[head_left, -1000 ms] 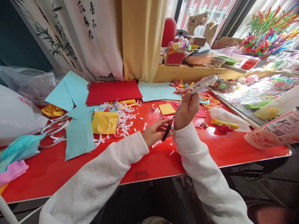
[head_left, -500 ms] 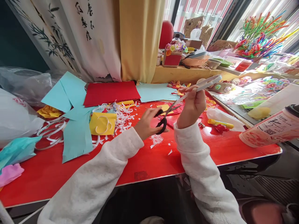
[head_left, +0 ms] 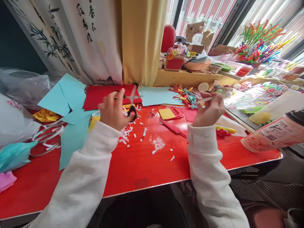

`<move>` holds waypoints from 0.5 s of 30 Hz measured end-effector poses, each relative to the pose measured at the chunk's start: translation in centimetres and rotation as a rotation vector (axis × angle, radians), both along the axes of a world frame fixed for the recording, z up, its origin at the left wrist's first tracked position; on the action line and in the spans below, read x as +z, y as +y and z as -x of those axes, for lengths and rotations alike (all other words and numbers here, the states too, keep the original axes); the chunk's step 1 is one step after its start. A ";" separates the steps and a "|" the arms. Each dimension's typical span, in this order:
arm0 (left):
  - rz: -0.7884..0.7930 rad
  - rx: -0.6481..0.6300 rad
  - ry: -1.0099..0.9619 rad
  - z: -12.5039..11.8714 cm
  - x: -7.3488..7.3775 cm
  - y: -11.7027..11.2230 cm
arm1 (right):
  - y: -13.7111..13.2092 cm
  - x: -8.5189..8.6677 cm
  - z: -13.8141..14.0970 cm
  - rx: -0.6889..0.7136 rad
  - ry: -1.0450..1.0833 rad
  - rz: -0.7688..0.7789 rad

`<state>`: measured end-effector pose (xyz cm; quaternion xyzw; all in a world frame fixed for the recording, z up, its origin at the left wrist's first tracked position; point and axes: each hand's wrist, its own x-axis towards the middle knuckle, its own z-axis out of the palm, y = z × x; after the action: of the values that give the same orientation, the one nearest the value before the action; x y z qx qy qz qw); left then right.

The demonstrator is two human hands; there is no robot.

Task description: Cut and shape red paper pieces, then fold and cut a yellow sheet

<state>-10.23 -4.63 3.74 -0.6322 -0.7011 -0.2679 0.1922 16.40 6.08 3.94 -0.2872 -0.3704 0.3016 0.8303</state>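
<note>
Table (head_left: 147, 169) and all, the place was crowded, and the red card stack (head_left: 95, 96) lay towards its far side. Just right of that stack was a pale blue sheet (head_left: 158, 96), within easy reach of a careless cut. The drink cup (head_left: 263, 134) stood well to the stack's right; a swinging right elbow, I thought, might have knocked it over. The left hand (head_left: 111, 109) hung in front of the stack, its grip holding the scissors (head_left: 133, 104) by their black loops. The right hand (head_left: 209, 109) was raised well right of the stack, its grip narrow, pinching a white strip (head_left: 205, 100). The scissors overlapped the stack's right side from where I watched, their blades blurred but seemingly parted; lowered without looking, they could have nicked the top card. The strip, also well right of the stack, looked thin enough to bend or slip, since only fingertips held it. Were it dropped, it might have been lost among the white scraps (head_left: 158, 143), in front of the stack and to its right, being so alike in colour.
</note>
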 end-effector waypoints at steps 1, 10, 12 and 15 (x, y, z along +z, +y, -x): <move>0.047 -0.051 0.040 -0.5 -0.4 0.0 | -0.6 0.2 1.0 0.101 -0.089 -0.060; 0.536 -0.306 0.040 -1.9 -5.2 1.1 | -4.7 -0.9 7.0 0.836 -0.403 0.151; 0.550 -0.338 -0.013 -1.4 -5.0 1.3 | -5.0 -1.1 7.2 0.928 -0.388 0.185; 0.384 -0.393 -0.201 -1.6 -3.9 1.2 | -5.5 -1.1 7.5 0.993 -0.367 0.215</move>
<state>-8.62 -3.40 -0.18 -0.7509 -0.6187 -0.2237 -0.0570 8.86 0.57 2.84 -0.2089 -0.5674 0.6391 0.4754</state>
